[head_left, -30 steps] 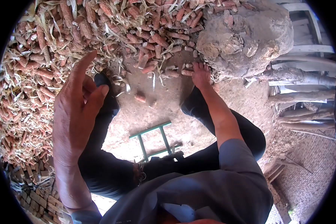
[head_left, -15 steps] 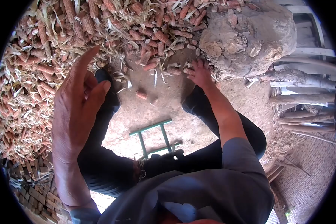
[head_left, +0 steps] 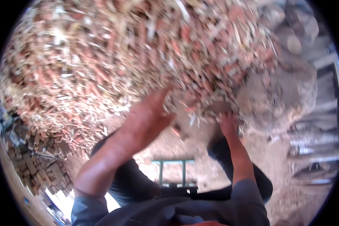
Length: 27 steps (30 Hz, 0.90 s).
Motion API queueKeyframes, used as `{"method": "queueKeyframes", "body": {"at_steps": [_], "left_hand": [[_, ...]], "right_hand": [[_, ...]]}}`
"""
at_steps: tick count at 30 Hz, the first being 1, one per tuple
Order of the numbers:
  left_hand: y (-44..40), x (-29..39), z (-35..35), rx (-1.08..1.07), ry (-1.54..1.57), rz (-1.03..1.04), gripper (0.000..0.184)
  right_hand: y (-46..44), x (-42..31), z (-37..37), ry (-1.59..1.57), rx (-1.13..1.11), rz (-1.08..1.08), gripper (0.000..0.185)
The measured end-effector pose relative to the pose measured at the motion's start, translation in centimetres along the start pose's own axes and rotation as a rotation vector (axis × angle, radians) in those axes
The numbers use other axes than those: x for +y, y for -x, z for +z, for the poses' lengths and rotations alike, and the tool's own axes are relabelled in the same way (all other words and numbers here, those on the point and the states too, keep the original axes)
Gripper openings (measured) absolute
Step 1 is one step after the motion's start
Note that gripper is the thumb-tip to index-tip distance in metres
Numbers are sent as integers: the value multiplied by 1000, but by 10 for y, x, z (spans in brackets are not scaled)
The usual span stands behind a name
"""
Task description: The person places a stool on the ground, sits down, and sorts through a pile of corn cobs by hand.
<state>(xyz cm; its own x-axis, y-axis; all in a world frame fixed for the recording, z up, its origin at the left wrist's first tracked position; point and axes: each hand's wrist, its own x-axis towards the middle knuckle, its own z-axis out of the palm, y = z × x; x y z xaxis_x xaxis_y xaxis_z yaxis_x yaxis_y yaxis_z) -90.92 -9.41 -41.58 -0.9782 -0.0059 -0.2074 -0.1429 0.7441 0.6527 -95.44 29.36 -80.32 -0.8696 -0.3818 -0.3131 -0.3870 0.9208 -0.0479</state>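
Note:
My left hand [head_left: 150, 117] hangs over the ground in front of the pile, index finger and thumb apart, with nothing visible between them. Corn cobs [head_left: 205, 84], reddish and mixed with pale husks, lie just beyond it. A single short cob [head_left: 176, 132] rests on the bare dirt near my left thumb. Low beside the large rock, my right hand [head_left: 229, 123] reaches down at the pile's edge. Motion blur smears its fingers, so whether they hold a cob is unclear.
A big pale rock [head_left: 278, 98] stands to the right. Rough wooden poles [head_left: 312, 150] lie beyond it. Stacked bricks [head_left: 39, 165] are at the lower left. A green metal frame [head_left: 173, 162] sits between my legs.
The view has swung, showing more of the pile. My left hand has moved right and inward, nearer my right hand. My right hand remains low near the rock.

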Motion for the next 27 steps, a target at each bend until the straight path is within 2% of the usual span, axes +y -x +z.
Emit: {"method": "queueKeyframes", "body": {"at_steps": [1,2,4,5,7,9,10,11,13,14,16,17,19,20,21,22,24,25,26,27], "left_hand": [[1,-2,0,4,-39,24,68],[2,-3,1,1,17,35,70],[3,-2,-1,25,-71,94,71],[2,-4,2,55,-98,132,72],[3,-8,4,92,-65,158,73],[3,-21,12,208,-29,316,74],[2,-26,15,284,-10,413,75],[3,-22,9,185,-30,281,74],[3,-18,7,162,-9,232,73],[4,-17,5,174,-10,262,73],[4,-18,7,97,-63,117,71],[2,-25,12,105,-60,152,71],[0,-37,20,150,-70,141,70],[3,-26,3,36,-19,75,72],[4,-27,-1,40,-13,101,72],[3,-32,0,64,-13,72,73],[8,-32,-15,102,-40,34,74],[8,-37,-16,116,-39,51,74],[2,-50,-11,165,-20,71,73],[2,-56,-9,205,2,85,73]], "right_hand": [[2,3,5,53,54,-43,57],[0,3,7,82,-1,-7,54],[-5,8,1,42,-84,-23,50],[-6,10,8,37,-55,-30,50],[-4,4,12,-5,4,-43,34],[11,-21,-23,-133,99,54,21],[13,-24,-19,-217,154,36,20],[15,-26,7,-300,209,18,20],[23,-28,68,-260,152,-115,26],[31,-39,57,-536,-100,39,26],[58,-67,45,-1026,-528,370,25],[71,-80,42,-1245,-703,542,24],[91,-108,8,-1354,-746,667,20],[90,-116,-8,-1354,-715,673,20],[87,-121,-25,-1520,-764,649,21],[82,-120,-44,-1683,-814,617,22],[28,-113,-107,-1976,-886,375,21],[-6,-117,-198,-2114,-760,407,18],[-12,-141,-343,-2169,-500,318,9],[-38,-116,-417,-2124,-302,45,24]]}}
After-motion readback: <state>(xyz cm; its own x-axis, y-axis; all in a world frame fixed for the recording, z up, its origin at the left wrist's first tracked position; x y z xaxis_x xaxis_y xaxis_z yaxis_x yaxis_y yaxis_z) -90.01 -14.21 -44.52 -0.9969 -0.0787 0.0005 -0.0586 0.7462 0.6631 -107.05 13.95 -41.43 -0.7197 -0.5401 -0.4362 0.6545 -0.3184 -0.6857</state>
